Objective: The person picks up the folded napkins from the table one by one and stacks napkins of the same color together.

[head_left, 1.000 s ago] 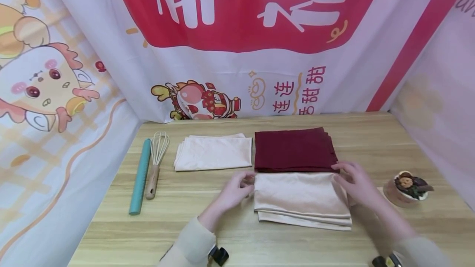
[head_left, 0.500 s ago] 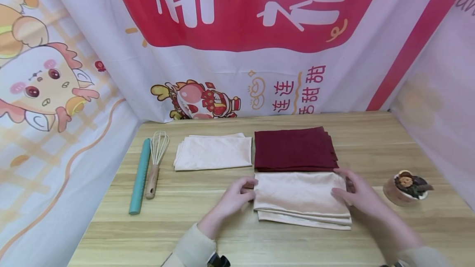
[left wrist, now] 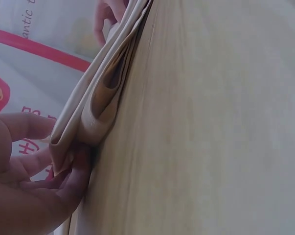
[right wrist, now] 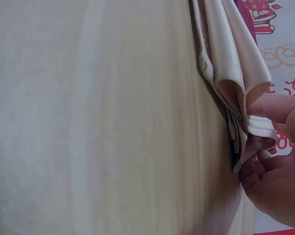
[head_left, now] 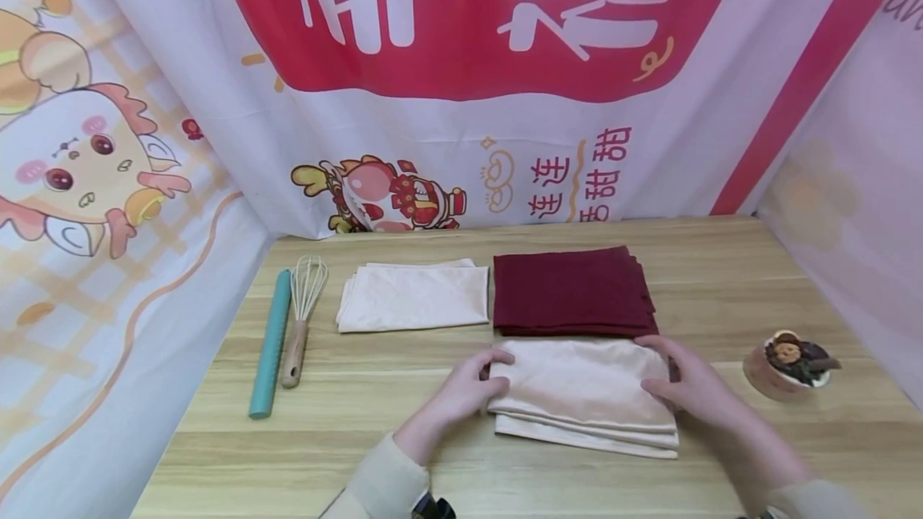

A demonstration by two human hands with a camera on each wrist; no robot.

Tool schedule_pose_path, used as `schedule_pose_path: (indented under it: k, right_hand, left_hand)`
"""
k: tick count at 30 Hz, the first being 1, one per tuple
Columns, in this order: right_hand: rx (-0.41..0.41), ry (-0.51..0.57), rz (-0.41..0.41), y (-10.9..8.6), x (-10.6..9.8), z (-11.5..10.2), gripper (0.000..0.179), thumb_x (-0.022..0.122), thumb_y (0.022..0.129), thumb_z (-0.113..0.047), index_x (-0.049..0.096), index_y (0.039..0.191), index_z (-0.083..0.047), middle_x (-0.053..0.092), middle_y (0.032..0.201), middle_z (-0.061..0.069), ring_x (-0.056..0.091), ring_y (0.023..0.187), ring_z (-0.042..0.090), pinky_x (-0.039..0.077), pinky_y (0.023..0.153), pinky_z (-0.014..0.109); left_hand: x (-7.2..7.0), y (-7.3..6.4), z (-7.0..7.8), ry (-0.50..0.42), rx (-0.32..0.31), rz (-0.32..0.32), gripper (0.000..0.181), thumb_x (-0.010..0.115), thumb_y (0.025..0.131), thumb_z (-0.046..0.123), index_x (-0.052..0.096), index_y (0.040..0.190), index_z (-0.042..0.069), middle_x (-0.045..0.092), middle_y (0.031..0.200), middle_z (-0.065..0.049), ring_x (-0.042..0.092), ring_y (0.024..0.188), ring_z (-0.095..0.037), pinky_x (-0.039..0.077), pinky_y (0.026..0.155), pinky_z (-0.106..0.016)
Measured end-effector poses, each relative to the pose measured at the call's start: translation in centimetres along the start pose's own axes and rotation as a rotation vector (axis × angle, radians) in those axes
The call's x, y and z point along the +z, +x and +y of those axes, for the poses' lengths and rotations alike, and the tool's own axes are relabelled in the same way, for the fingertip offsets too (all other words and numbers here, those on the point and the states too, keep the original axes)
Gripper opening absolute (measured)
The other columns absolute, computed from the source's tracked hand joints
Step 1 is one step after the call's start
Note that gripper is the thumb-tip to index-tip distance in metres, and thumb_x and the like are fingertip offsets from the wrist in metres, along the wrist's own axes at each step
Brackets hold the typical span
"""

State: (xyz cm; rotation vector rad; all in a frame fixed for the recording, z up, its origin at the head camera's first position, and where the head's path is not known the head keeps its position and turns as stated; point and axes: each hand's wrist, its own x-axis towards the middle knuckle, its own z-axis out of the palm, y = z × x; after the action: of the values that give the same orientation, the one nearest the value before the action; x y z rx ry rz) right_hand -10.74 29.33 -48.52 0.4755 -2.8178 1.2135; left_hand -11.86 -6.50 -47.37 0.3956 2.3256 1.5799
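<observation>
A folded beige satin cloth (head_left: pixel 580 383) lies in layers on the table, just in front of a folded dark red cloth (head_left: pixel 570 292). At its left end, my left hand (head_left: pixel 465 383) pinches the layers between thumb and fingers. My right hand (head_left: pixel 691 387) grips the opposite end, thumb on top. In the left wrist view, fingers reach under the layered edge of the beige cloth (left wrist: pixel 96 117). The right wrist view shows the right fingers beneath bunched folds of the beige cloth (right wrist: pixel 230 54). Some fingertips are hidden by the fabric.
A folded white cloth (head_left: pixel 414 299) lies at the back left. Further left are a whisk (head_left: pixel 304 303) with a wooden handle and a teal stick (head_left: pixel 271 347). A decorated cup (head_left: pixel 786 371) stands to the right. Printed curtains (head_left: pixel 447 126) border the table (head_left: pixel 346 439).
The hands first touched the ends of the beige cloth; now they hold them. The cloth has shifted slightly toward me, widening the gap to the dark red cloth.
</observation>
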Motion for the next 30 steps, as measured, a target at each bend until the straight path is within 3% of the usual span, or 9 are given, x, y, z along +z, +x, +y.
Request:
schedule_pose_path:
  k: [2, 4, 6, 9, 15, 20, 23, 27, 30]
  right_hand:
    - [-0.004, -0.003, -0.006, 0.0, 0.1, -0.1, 0.054, 0.076, 0.079, -0.008, 0.054, 0.129, -0.007, 0.058, 0.122, 0.017, 0.053, 0.106, 0.028, 0.04, 0.087, 0.026]
    - [-0.011, 0.002, -0.009, 0.1, 0.2, -0.2, 0.051, 0.075, 0.079, -0.006, 0.056, 0.127, -0.009, 0.059, 0.123, 0.016, 0.052, 0.11, 0.032, 0.038, 0.089, 0.023]
    - [-0.026, -0.003, -0.016, 0.1, 0.3, -0.4, 0.048, 0.074, 0.08, -0.004, 0.058, 0.125, -0.01, 0.059, 0.123, 0.015, 0.051, 0.112, 0.033, 0.034, 0.091, 0.018]
    - [-0.06, -0.005, -0.021, 0.1, 0.6, -0.6, 0.045, 0.072, 0.079, 0.0, 0.061, 0.121, -0.01, 0.061, 0.122, 0.013, 0.051, 0.114, 0.032, 0.029, 0.092, 0.01]
    - [-0.11, 0.01, -0.023, 0.0, 1.0, -1.0, 0.04, 0.071, 0.079, 0.002, 0.065, 0.116, -0.01, 0.061, 0.123, 0.015, 0.052, 0.114, 0.035, 0.025, 0.094, 0.007]
    - [-0.141, 0.009, -0.023, 0.0, 1.3, -1.1, 0.034, 0.071, 0.08, 0.0, 0.069, 0.111, -0.014, 0.066, 0.114, 0.004, 0.056, 0.108, 0.024, 0.034, 0.092, 0.014]
    - [-0.119, -0.001, -0.024, -0.1, 1.4, -1.2, 0.031, 0.071, 0.08, -0.002, 0.07, 0.109, -0.013, 0.066, 0.102, 0.001, 0.056, 0.086, 0.012, 0.042, 0.076, 0.023]
    - [-0.086, -0.011, -0.02, -0.1, 1.6, -1.4, 0.029, 0.071, 0.08, -0.002, 0.07, 0.108, -0.011, 0.062, 0.094, 0.0, 0.044, 0.067, 0.005, 0.04, 0.062, 0.027]
    - [-0.104, -0.046, 0.0, 0.0, 1.6, -1.5, 0.028, 0.071, 0.08, -0.002, 0.072, 0.106, -0.012, 0.067, 0.099, 0.001, 0.052, 0.077, 0.005, 0.043, 0.069, 0.027]
  left_hand:
    - [0.3, 0.1, -0.1, 0.014, 0.008, 0.003, 0.035, 0.066, 0.081, 0.012, 0.065, 0.116, 0.01, 0.062, 0.112, -0.008, 0.056, 0.101, -0.023, 0.043, 0.089, -0.037]
    - [0.5, 0.3, -0.2, 0.015, 0.018, -0.005, 0.033, 0.065, 0.082, 0.012, 0.065, 0.115, 0.011, 0.056, 0.13, -0.008, 0.048, 0.121, -0.026, 0.035, 0.102, -0.043]
    - [0.7, 0.4, -0.2, 0.017, 0.031, -0.019, 0.033, 0.065, 0.082, 0.013, 0.066, 0.115, 0.01, 0.055, 0.132, -0.01, 0.043, 0.127, -0.027, 0.03, 0.107, -0.045]
    - [1.0, 0.6, -0.1, 0.03, 0.059, -0.038, 0.031, 0.064, 0.083, 0.012, 0.066, 0.114, 0.009, 0.058, 0.128, -0.009, 0.044, 0.127, -0.026, 0.031, 0.107, -0.044]
    - [1.4, 0.9, 0.0, 0.039, 0.093, -0.074, 0.028, 0.064, 0.085, 0.012, 0.067, 0.113, 0.009, 0.058, 0.129, -0.008, 0.043, 0.128, -0.023, 0.029, 0.108, -0.04]
    - [1.7, 0.9, 0.1, 0.054, 0.084, -0.083, 0.029, 0.064, 0.085, 0.014, 0.068, 0.113, 0.011, 0.059, 0.126, -0.007, 0.048, 0.123, -0.021, 0.033, 0.105, -0.037]
    - [1.8, 0.9, 0.4, 0.059, 0.081, -0.086, 0.029, 0.064, 0.084, 0.013, 0.068, 0.113, 0.011, 0.061, 0.123, -0.004, 0.05, 0.118, -0.02, 0.036, 0.102, -0.036]
    - [1.8, 0.7, 0.4, 0.05, 0.088, -0.088, 0.03, 0.064, 0.082, 0.009, 0.068, 0.112, 0.012, 0.062, 0.12, -0.002, 0.051, 0.117, -0.019, 0.036, 0.101, -0.037]
    - [1.7, 0.6, 0.1, 0.027, 0.093, -0.086, 0.03, 0.065, 0.081, 0.007, 0.069, 0.111, 0.012, 0.063, 0.119, -0.001, 0.05, 0.118, -0.019, 0.035, 0.102, -0.039]
